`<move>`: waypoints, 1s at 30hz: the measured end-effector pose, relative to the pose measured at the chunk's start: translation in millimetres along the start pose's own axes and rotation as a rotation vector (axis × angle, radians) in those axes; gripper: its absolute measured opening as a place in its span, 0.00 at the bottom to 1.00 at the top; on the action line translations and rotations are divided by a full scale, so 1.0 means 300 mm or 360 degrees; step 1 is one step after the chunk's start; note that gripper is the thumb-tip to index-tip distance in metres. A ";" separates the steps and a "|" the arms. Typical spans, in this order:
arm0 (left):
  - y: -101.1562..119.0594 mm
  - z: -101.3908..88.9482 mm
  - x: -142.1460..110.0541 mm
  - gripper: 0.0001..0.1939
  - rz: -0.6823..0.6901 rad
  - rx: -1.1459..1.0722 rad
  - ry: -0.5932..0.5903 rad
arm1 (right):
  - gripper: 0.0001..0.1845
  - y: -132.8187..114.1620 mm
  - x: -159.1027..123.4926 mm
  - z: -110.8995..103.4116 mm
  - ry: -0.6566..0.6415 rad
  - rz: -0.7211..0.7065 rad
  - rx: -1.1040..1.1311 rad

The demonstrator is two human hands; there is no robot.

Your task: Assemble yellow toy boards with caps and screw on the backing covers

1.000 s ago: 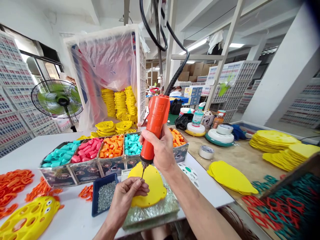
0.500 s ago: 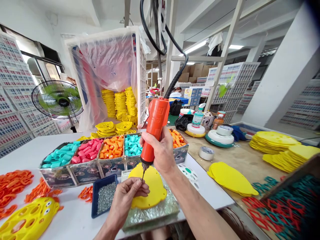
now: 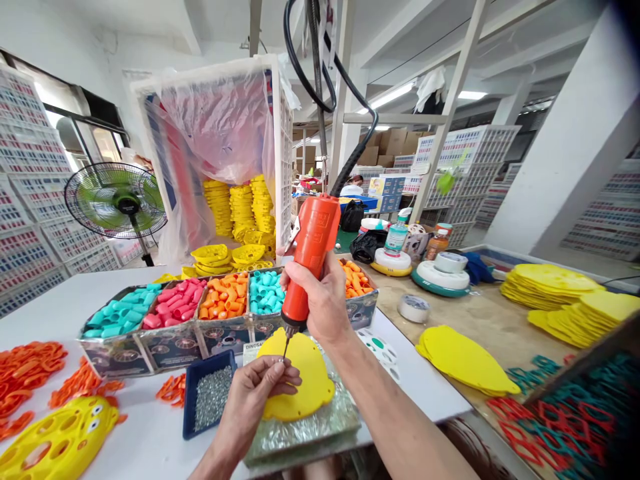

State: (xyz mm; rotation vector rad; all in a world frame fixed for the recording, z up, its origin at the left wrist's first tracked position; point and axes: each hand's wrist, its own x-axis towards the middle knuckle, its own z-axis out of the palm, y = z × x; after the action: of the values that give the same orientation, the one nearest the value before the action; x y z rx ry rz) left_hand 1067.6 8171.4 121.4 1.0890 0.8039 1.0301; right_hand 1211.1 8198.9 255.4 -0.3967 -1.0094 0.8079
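Note:
My right hand point(image 3: 323, 297) is wrapped round an orange-red electric screwdriver point(image 3: 310, 250), held nearly upright with its bit pointing down. At the bit's tip, my left hand point(image 3: 263, 387) is closed with thumb and forefinger pinched together; what they hold there is too small to make out. Below both hands lies a flat yellow plastic plate point(image 3: 310, 380) with small holes near its edge. It rests on a plastic-wrapped block point(image 3: 280, 440). Close to my left hand stands a dark blue tray point(image 3: 189, 400) of small metal screws point(image 3: 213, 398).
Boxes of teal point(image 3: 123, 311), pink point(image 3: 175, 303) and orange pieces point(image 3: 223, 297) line the back. Orange links point(image 3: 30, 373) and a yellow animal-faced part point(image 3: 60, 437) lie left. Yellow plates point(image 3: 465, 360), a tape roll point(image 3: 413, 308) and red and teal links point(image 3: 565, 427) are right. A cable point(image 3: 357, 153) hangs above.
Both hands and the screwdriver keep almost the same pose. The view has shifted very slightly.

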 end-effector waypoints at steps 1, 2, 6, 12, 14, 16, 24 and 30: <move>-0.002 -0.001 0.002 0.19 -0.0002 0.0005 0.0003 | 0.18 0.001 0.003 -0.001 -0.0004 -0.0002 0.0001; -0.004 -0.003 0.003 0.19 -0.0002 0.0010 0.0005 | 0.18 0.001 0.006 -0.002 -0.0003 -0.0004 0.0001; -0.009 -0.005 0.005 0.19 -0.0003 0.0026 0.0001 | 0.17 0.001 0.017 -0.007 0.0019 -0.0039 -0.0016; 0.006 0.000 -0.001 0.21 0.0101 0.0281 0.0030 | 0.18 -0.008 0.028 -0.037 0.0002 -0.0066 -0.0120; 0.011 -0.005 -0.005 0.20 0.0221 0.0521 0.0090 | 0.19 -0.006 0.031 -0.061 0.0015 -0.0072 -0.0217; 0.012 -0.014 -0.009 0.18 0.0347 0.0817 0.0150 | 0.20 0.004 0.032 -0.092 0.0037 -0.0088 -0.0324; -0.048 -0.047 0.001 0.11 0.0599 0.1254 0.0074 | 0.18 0.084 0.019 -0.216 0.0172 -0.0076 -0.0649; -0.071 -0.049 0.006 0.11 0.0615 0.1285 0.0026 | 0.17 0.109 0.005 -0.229 0.0146 -0.0009 -0.0608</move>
State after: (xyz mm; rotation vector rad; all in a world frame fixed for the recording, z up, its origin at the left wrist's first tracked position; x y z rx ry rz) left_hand 1060.1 8175.0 96.7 1.9830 1.0868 1.0484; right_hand 1257.4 8225.7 201.4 -0.7510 -1.0784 0.5838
